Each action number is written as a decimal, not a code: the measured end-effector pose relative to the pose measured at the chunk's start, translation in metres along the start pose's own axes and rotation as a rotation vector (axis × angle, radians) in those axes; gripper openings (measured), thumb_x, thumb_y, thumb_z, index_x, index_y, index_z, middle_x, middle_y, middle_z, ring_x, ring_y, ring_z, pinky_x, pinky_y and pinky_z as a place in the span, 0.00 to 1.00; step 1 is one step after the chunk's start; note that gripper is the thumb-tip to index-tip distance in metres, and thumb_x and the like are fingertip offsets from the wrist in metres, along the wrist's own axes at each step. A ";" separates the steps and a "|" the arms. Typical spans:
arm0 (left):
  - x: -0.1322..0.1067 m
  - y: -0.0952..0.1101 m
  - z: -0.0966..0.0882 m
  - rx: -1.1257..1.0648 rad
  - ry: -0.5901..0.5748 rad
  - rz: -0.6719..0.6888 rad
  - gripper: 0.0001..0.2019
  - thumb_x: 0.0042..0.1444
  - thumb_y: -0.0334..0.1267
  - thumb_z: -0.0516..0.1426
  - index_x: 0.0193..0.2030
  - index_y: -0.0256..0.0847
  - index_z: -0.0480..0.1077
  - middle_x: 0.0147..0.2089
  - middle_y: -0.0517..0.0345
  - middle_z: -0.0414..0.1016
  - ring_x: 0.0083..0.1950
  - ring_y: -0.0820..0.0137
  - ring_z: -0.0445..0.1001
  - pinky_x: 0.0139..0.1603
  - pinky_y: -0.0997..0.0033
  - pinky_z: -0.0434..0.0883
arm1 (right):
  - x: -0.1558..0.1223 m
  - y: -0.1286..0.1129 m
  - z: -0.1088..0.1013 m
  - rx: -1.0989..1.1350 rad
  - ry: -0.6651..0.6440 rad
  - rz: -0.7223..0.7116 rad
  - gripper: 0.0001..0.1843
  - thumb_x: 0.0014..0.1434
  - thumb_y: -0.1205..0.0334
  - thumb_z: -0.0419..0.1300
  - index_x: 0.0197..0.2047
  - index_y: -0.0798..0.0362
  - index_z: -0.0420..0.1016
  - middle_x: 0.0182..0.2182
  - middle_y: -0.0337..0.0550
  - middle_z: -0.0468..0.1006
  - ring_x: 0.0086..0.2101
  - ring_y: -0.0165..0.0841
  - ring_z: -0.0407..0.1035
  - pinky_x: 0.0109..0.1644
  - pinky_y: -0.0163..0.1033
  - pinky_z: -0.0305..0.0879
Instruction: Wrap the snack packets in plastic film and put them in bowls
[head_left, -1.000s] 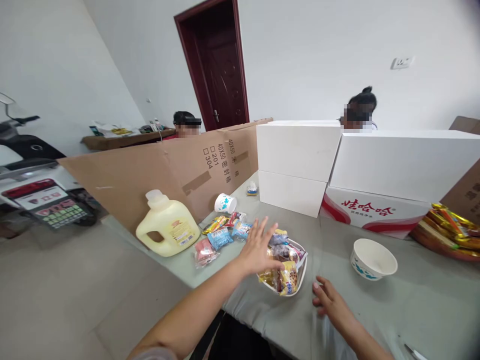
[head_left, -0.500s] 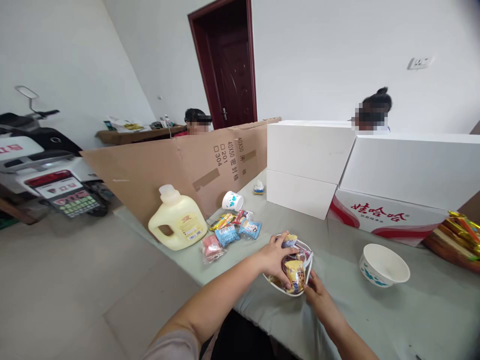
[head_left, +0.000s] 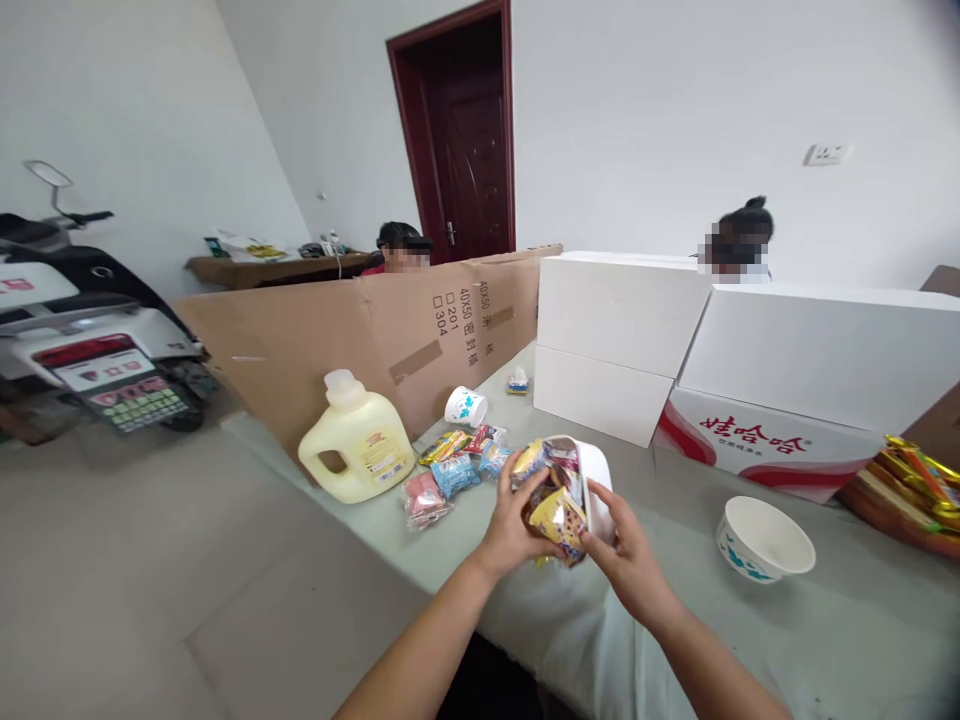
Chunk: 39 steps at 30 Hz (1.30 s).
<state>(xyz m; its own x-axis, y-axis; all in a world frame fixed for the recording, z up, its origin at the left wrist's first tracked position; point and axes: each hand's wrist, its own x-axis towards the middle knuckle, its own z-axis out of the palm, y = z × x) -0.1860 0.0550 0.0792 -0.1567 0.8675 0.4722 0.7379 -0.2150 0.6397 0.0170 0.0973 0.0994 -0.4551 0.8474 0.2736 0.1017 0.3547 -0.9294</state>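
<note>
A white bowl (head_left: 595, 474) full of wrapped snacks (head_left: 553, 497) is lifted off the table and tipped to the left. My right hand (head_left: 624, 541) grips its rim and underside. My left hand (head_left: 516, 520) is pressed against the snack packets at the bowl's mouth. Several more snack packets (head_left: 457, 465) lie on the grey table (head_left: 840, 620) just beyond my hands. An empty white bowl (head_left: 763, 540) stands to the right.
A yellow detergent jug (head_left: 357, 441) and a tipped paper cup (head_left: 465, 406) sit at the table's left, against a cardboard wall (head_left: 315, 340). White boxes (head_left: 750, 350) line the back; gold packets (head_left: 919, 475) lie far right. Two people sit behind the partitions. A scooter (head_left: 82, 330) stands left.
My hands closed on the snack bowl, lifted it off the table and tipped it to the left. One second ago my left hand hovered open over it and my right rested on the table.
</note>
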 end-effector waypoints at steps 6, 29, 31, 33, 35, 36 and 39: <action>-0.011 -0.020 -0.034 0.410 0.071 -0.268 0.41 0.36 0.49 0.71 0.61 0.50 0.66 0.74 0.56 0.30 0.70 0.44 0.47 0.68 0.49 0.53 | 0.054 -0.008 0.049 -0.416 -0.105 -0.080 0.34 0.52 0.70 0.55 0.62 0.46 0.63 0.54 0.48 0.67 0.53 0.41 0.63 0.57 0.47 0.61; 0.100 -0.087 -0.074 0.397 -0.293 -0.184 0.23 0.55 0.49 0.59 0.58 0.46 0.69 0.64 0.52 0.65 0.64 0.57 0.64 0.64 0.61 0.61 | -0.025 0.118 -0.064 0.323 0.668 0.483 0.53 0.46 0.36 0.62 0.67 0.52 0.49 0.48 0.49 0.73 0.45 0.43 0.70 0.46 0.45 0.69; 0.151 -0.100 -0.061 0.466 -0.254 -0.230 0.24 0.58 0.44 0.56 0.61 0.42 0.65 0.63 0.49 0.65 0.65 0.58 0.63 0.65 0.62 0.59 | -0.027 0.131 -0.070 0.273 0.673 0.551 0.53 0.47 0.34 0.60 0.68 0.55 0.49 0.43 0.50 0.75 0.38 0.42 0.72 0.37 0.44 0.71; 0.200 -0.114 -0.042 0.535 -0.242 -0.291 0.28 0.56 0.42 0.58 0.64 0.42 0.61 0.67 0.47 0.59 0.66 0.56 0.61 0.65 0.61 0.58 | -0.027 0.140 -0.076 0.142 0.650 0.590 0.54 0.48 0.32 0.58 0.68 0.57 0.49 0.39 0.50 0.76 0.32 0.42 0.72 0.30 0.43 0.70; 0.241 -0.128 -0.021 0.599 -0.249 -0.355 0.32 0.54 0.43 0.59 0.66 0.45 0.58 0.72 0.47 0.49 0.67 0.50 0.58 0.64 0.54 0.58 | -0.028 0.147 -0.078 0.043 0.628 0.598 0.54 0.49 0.31 0.56 0.67 0.59 0.49 0.37 0.51 0.77 0.30 0.42 0.73 0.28 0.42 0.69; 0.258 -0.135 -0.011 0.627 -0.258 -0.378 0.33 0.54 0.44 0.59 0.66 0.47 0.57 0.73 0.48 0.44 0.68 0.47 0.55 0.64 0.51 0.58 | -0.030 0.150 -0.077 0.023 0.630 0.590 0.53 0.49 0.31 0.56 0.67 0.59 0.50 0.37 0.51 0.77 0.30 0.42 0.73 0.28 0.42 0.69; 0.298 -0.152 0.015 0.696 -0.293 -0.414 0.34 0.53 0.46 0.60 0.67 0.52 0.56 0.75 0.54 0.36 0.71 0.42 0.44 0.65 0.44 0.53 | -0.039 0.154 -0.068 -0.024 0.661 0.495 0.51 0.50 0.34 0.58 0.66 0.60 0.52 0.35 0.49 0.78 0.30 0.41 0.73 0.30 0.41 0.69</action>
<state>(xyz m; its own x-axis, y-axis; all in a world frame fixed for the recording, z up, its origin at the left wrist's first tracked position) -0.3347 0.3528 0.1138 -0.3968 0.9168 0.0459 0.9084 0.3850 0.1628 0.1104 0.1461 -0.0380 0.2606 0.9629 -0.0697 0.1761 -0.1184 -0.9772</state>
